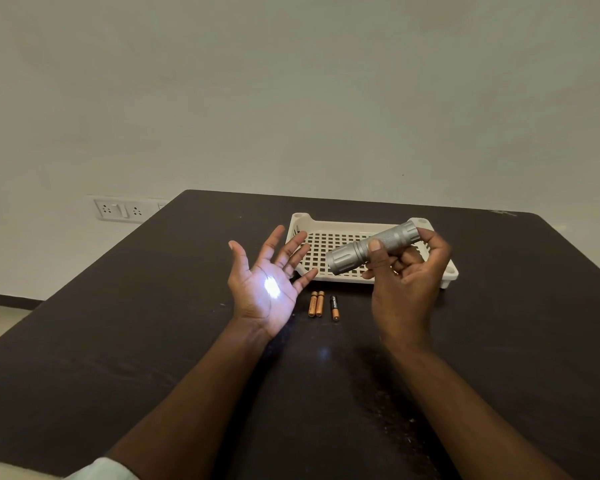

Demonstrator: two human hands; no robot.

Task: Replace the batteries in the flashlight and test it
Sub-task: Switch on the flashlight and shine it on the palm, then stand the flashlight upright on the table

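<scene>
My right hand (404,271) grips a silver flashlight (357,249) above the white tray, thumb on its barrel, head pointing left and down. The flashlight is lit: a bright white spot falls on the palm of my left hand (267,289), which is held open, palm up, fingers spread, to the left of the flashlight. Three small batteries lie on the dark table between my hands: two copper-coloured ones (316,303) side by side and one black-and-copper one (334,307) just to their right.
A white perforated plastic tray (326,225) sits on the dark table (153,323) behind my hands, near the far edge. A wall socket plate (122,209) is on the wall at the left. A faint light reflection shows on the table near me.
</scene>
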